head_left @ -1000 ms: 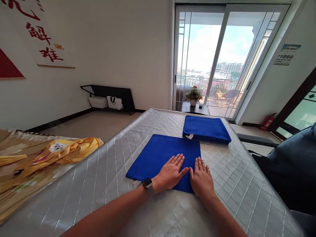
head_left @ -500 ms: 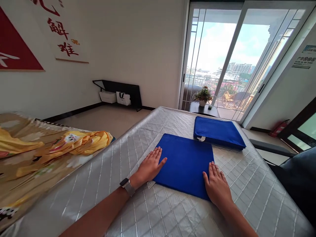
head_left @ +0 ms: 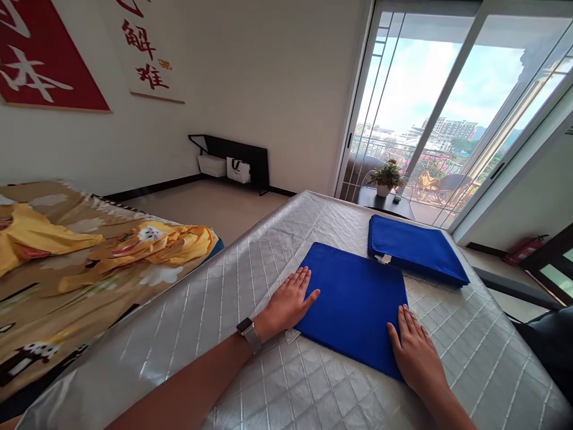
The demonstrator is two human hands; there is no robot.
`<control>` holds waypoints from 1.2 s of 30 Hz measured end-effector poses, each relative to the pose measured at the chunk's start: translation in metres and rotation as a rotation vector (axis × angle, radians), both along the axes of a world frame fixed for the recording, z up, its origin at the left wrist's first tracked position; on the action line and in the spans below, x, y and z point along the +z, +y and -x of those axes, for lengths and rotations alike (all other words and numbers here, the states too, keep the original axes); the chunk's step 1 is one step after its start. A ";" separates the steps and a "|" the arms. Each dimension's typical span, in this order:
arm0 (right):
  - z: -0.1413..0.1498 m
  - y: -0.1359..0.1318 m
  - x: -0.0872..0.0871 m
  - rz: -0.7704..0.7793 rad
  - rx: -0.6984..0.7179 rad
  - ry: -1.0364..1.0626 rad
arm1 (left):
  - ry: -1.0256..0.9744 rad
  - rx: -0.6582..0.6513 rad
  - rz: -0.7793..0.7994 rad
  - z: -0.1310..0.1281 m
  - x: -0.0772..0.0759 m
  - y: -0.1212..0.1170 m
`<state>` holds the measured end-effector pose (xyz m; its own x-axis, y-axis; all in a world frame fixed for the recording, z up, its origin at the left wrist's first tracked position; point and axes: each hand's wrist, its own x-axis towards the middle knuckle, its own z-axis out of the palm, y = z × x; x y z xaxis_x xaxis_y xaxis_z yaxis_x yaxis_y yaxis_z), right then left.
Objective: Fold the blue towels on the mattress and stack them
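A flat blue fabric square (head_left: 353,304) lies on a silver quilted cover (head_left: 250,310), with a small white tag poking out near its lower left corner. Stretched out along the square's left edge is my left hand (head_left: 289,303), palm down, fingers flat and thumb apart; that wrist wears a watch. On the opposite edge rests my right hand (head_left: 416,349), also flat, touching the lower right side. Neither hand grips anything. Just beyond the square sits a thicker blue folded fabric stack (head_left: 416,246) with a white label at its left corner.
To the left is a cartoon-patterned sheet (head_left: 102,316) with crumpled yellow clothing (head_left: 165,245) on it. A low black rack (head_left: 237,158) stands by the wall. Past the far end, a potted plant (head_left: 387,176) is on a small table before glass doors. A dark object fills the right edge.
The camera view has turned a little to the left, so the scene sits farther right. Both hands keep nearly the same places on the blue square, which has not visibly changed.
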<state>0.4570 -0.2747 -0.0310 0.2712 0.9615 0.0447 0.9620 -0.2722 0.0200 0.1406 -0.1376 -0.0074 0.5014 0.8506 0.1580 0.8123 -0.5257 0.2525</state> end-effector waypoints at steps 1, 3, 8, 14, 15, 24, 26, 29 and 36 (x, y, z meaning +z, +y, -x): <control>-0.001 0.000 -0.001 -0.001 0.004 -0.002 | 0.003 0.006 0.000 0.000 0.001 0.000; -0.003 0.001 -0.005 0.001 0.006 -0.005 | 0.005 0.015 0.000 -0.001 0.001 -0.001; -0.006 0.001 -0.013 -0.024 0.021 0.038 | -0.019 0.022 0.017 0.000 0.001 -0.003; -0.019 0.002 -0.009 -0.047 -0.030 0.121 | -0.070 0.020 0.023 -0.002 -0.001 -0.003; -0.022 0.003 -0.007 -0.048 -0.027 0.121 | -0.068 0.022 0.020 -0.002 -0.002 -0.003; -0.033 0.054 0.011 0.014 0.015 0.071 | -0.050 0.023 -0.030 -0.001 -0.009 0.001; -0.033 0.065 0.009 0.009 0.003 0.062 | -0.048 0.023 -0.035 -0.001 -0.009 0.001; -0.034 0.072 0.002 -0.014 -0.013 0.049 | -0.042 0.018 -0.040 0.000 -0.010 0.002; -0.030 0.070 0.005 -0.021 -0.045 0.074 | -0.036 0.017 -0.064 0.001 -0.010 0.003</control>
<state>0.4871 -0.2051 -0.0258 0.3176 0.9473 0.0428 0.9474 -0.3150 -0.0573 0.1399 -0.1343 -0.0176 0.4803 0.8465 0.2298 0.8122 -0.5281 0.2479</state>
